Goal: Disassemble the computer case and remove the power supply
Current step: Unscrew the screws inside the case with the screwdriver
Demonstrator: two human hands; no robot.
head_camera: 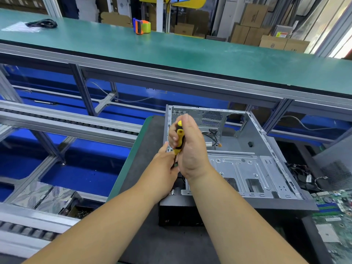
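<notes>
Just left of centre, your left hand [163,168] reaches under the tool, its fingers hidden, so I cannot tell its grip. Your right hand [190,147] curls around a yellow-and-black screwdriver [179,137], upright, handle top toward the upper frame, shaft pointing down. Right of centre, the open grey computer case [247,161] lies on its side on the dark mat [152,235], its long axis running toward the lower right. A green motherboard [333,212] sits at the lower right.
</notes>
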